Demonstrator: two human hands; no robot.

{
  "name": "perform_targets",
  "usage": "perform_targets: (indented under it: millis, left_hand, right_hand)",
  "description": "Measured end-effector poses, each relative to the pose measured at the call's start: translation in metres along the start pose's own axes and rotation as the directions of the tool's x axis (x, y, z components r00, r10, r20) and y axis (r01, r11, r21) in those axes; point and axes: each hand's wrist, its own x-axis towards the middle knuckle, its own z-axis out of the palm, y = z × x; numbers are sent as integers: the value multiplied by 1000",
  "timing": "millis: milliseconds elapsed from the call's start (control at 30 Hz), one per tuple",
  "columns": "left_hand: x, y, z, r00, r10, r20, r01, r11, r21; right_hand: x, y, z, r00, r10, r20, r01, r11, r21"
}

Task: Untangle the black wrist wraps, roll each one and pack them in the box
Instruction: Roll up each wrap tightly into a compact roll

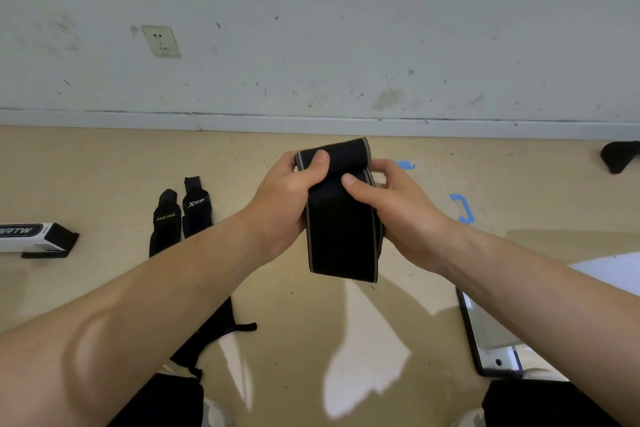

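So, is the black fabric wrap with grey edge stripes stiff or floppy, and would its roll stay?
Probably floppy: the black grey-striped fabric wrap hangs limp below the left hand and right hand. Its rolled top would likely loosen if released, since nothing but the hands holds it.

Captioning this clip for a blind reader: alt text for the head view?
Left hand and right hand grip a black wrist wrap, top end partly rolled, above a tan floor. Two more wraps and a box lie left.
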Motion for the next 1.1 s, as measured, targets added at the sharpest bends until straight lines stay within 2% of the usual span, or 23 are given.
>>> perform_targets:
  millis: [133, 333, 533, 767, 900, 1100]
  left_hand:
    - [7, 7, -4, 991, 8, -137, -23, 993, -113]
    - [18, 24, -23, 940, 3, -340, -57, 987, -151]
    - [28, 24, -41, 897, 8, -442, -85, 984, -155]
    - [33, 30, -48, 861, -8, -508, -103, 976, -190]
    - [38, 29, -50, 858, 27, -513, -114, 984, -139]
    - [49, 22, -61, 754, 121, -645, -86, 993, 85]
  right_hand:
    - [-6, 12, 5, 994, 48, 97, -38, 994, -106]
    - [-10, 16, 7, 995, 10, 96, -1, 995, -95]
    - [-6, 17, 5, 991, 15, 135, -5, 997, -75]
    - [-4, 23, 2, 985, -13, 174, 39, 988, -146]
    - [-2, 27, 4, 984, 5, 177, 22, 988, -150]
    - [1, 27, 4, 994, 12, 107, 0, 994, -111]
